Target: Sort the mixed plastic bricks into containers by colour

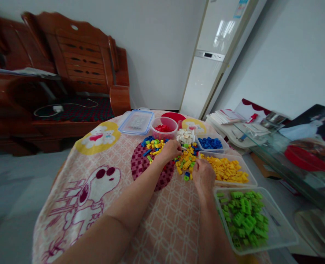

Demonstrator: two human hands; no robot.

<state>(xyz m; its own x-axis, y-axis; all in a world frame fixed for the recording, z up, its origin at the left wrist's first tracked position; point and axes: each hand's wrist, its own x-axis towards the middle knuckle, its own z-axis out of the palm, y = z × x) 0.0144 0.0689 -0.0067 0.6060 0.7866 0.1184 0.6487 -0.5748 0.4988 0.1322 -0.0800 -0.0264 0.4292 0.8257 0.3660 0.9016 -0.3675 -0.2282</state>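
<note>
Mixed brick pile (184, 158) lies mid-desk (96, 198), on the patterned cloth. Left hand (170, 149) rests on the pile, right hand (203, 175) at its near edge. Both grips curl downward; cannot tell if either pinches a brick. Yellow tray (252, 182) sits just right, green tray (284, 234) nearer, red tub (157, 134) beyond.

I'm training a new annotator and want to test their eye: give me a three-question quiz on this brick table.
1. True or false: the green bricks lie nearer the camera than the blue bricks.
2. Which colour fills the tray beside the right hand? A red, B yellow, C white.
3. What does the left hand rest on?

Key: 1 true. 2 B. 3 the mixed pile of bricks on the cloth.
</note>
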